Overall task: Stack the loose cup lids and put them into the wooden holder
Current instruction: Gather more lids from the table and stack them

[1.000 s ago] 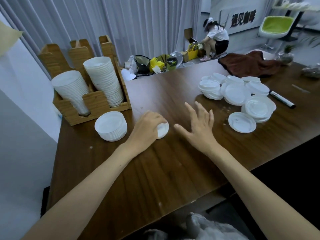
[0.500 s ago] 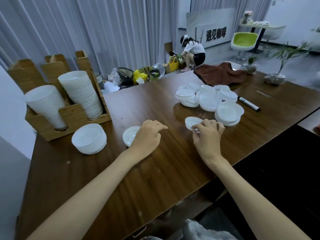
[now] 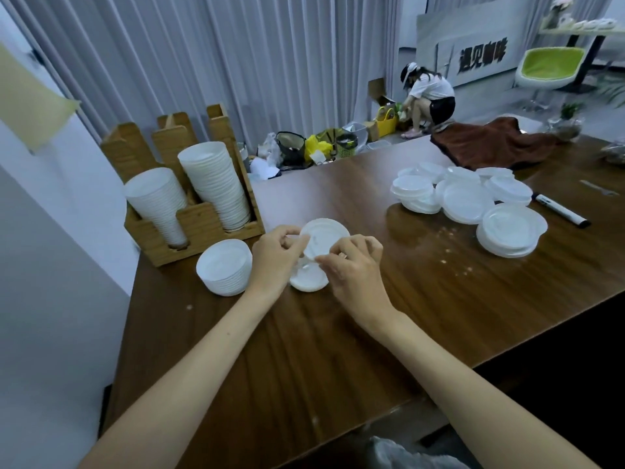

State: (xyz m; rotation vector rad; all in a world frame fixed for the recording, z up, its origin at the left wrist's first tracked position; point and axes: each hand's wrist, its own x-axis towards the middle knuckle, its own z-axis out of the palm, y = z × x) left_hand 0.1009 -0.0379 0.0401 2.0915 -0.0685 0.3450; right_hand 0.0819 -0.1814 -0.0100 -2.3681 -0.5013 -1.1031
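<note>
Change: a lid picked from the heap by the right hand [image 3: 353, 269] half a second ago has been carried across to the left hand [image 3: 272, 257], which a second ago was resting on a single lid.
Raised lid: the raised lid [image 3: 324, 235] is pinched at its edges by the curled fingers [image 3: 289, 235] of both hands and held tilted just above the lower lid [image 3: 308, 278], which lies on the worktop [image 3: 338, 350].
Meaning: a pairing is judged to be under way; the two lids are not yet nested (whether they touch cannot be told).
Built stack: a short stack [image 3: 225, 267] is stood just beside the wooden holder [image 3: 203, 220] and has not yet been put in. Two slots are already filled with leaning white stacks.
Remaining: the loose lids [image 3: 466, 201] are heaped well to the right, so much of the task is judged to be left.
Surface: dark, glossy wood grain, flecked with pale specks near the heap. A marker [image 3: 561, 214] and a brown cloth [image 3: 493, 143] are laid further off.
Room: a pale curtain [image 3: 236, 62] is hung behind. A crouching person [image 3: 429, 93] is seen among bags on the floor, with a green chair [image 3: 548, 66] beyond.
</note>
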